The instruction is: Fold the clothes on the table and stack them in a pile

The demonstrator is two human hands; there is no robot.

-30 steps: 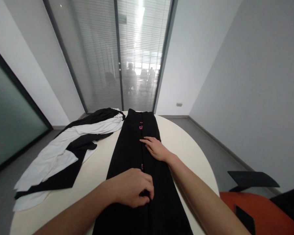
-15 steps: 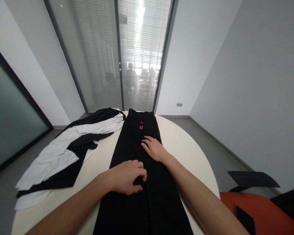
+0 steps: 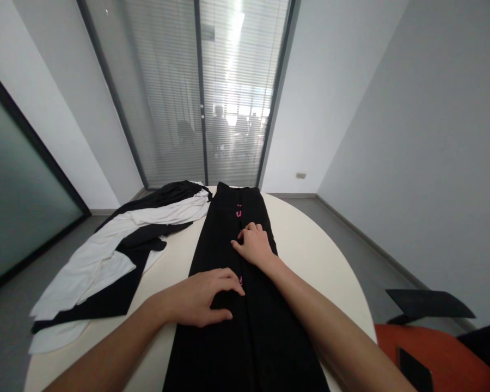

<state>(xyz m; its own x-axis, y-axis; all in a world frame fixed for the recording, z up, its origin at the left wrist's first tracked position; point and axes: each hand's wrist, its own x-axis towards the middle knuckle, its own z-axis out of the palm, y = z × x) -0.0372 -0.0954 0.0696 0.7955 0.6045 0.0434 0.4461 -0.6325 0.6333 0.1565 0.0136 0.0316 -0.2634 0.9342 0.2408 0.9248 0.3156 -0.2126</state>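
Black garment: 1 long black garment (image 3: 224, 247) is lying flat down the middle of the tabletop (image 3: 310, 245), running from the far edge toward the near edge, probably because its length is needing that depth.
Centre line: pink lettering (image 3: 239, 214) is showing along a dark central line, dividing the garment into 2 long halves.
Left hand: the left hand (image 3: 200, 298) is resting over the garment's nearer part, thumb and fingers standing wide apart; no cloth is visibly filling the gap.
Right hand: the right hand (image 3: 255, 246) is lying farther up, on the line, fingers loosely bent; whether it is pinching cloth, one cannot tell.
Spacing: the 2 hands are sitting at different depths, which is seemingly steadying the cloth at 2 places.
Clothes pile: black and white clothes (image 3: 102, 245) are overlapping along the tabletop's left edge, apparently leaving the middle to the garment.
Surface: the pale tabletop is curving round at its right edge, with a bare strip beside the garment.
Chair: an orange-seated chair (image 3: 436, 354) is standing beyond the right edge.
Room: a glass partition (image 3: 167, 98) with blinds is closing the far side; a plain wall (image 3: 412, 136) is rising at right above grey floor (image 3: 351, 245).
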